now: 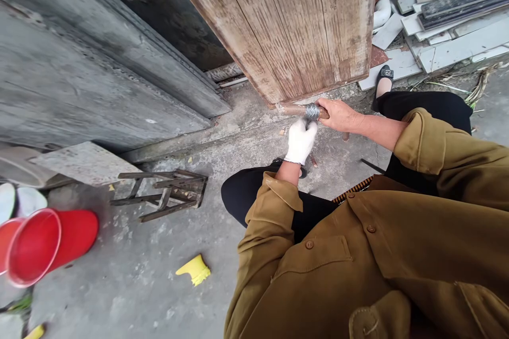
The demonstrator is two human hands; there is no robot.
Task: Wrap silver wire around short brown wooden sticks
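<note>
A brown wooden stick (292, 109) lies across in front of me, close to the lower edge of the wooden door (294, 26). Silvery wire (312, 112) is wound in a tight coil round it. My right hand (338, 114), bare, is closed round the stick's right end, beside the coil. Just below the wire is my left hand (301, 141) in a white glove, its fingers closed; what they hold is hidden. Part of another brown piece (345, 136) shows under my right wrist.
A small wooden stool (170, 193) lies at the left, near red buckets (75, 233). A yellow glove (194, 269) is on the concrete floor (139, 280). Stacked boards (457, 37) lie at the upper right. My knees are on both sides of my hands.
</note>
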